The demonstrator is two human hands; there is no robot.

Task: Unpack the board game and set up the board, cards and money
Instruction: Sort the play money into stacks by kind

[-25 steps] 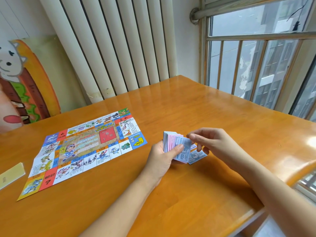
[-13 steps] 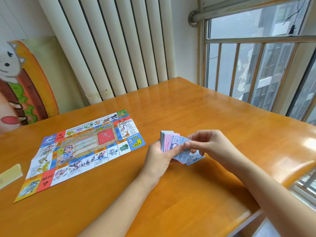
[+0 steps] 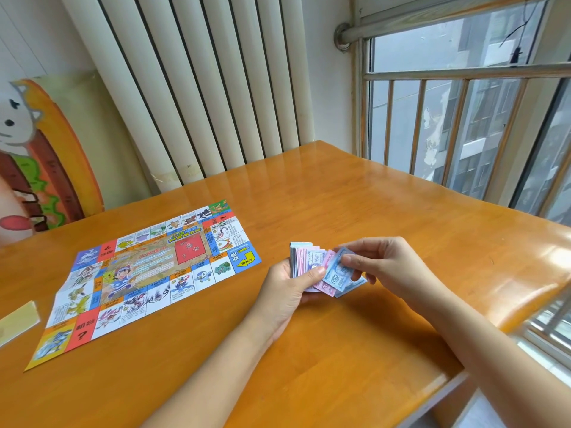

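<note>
The colourful paper game board [image 3: 148, 273] lies unfolded and flat on the left part of the wooden table [image 3: 386, 211]. Just right of it, my left hand [image 3: 287, 291] grips a thick stack of play money [image 3: 304, 262], thumb on top of the notes. My right hand [image 3: 380, 264] pinches a blue 500 note [image 3: 341, 274] that is fanned out from the front of the stack, over a pink note. Both hands hover just above the table surface.
A pale yellow card or box piece [image 3: 17, 319] lies at the table's left edge. A white radiator [image 3: 200, 88] and a cartoon burger panel [image 3: 40, 162] stand behind the table. A barred window [image 3: 463, 118] is on the right, with the table's edge beside it.
My right hand has slid the blue note further out to the right from the stack, exposing a pink note beneath. The board has not moved.
</note>
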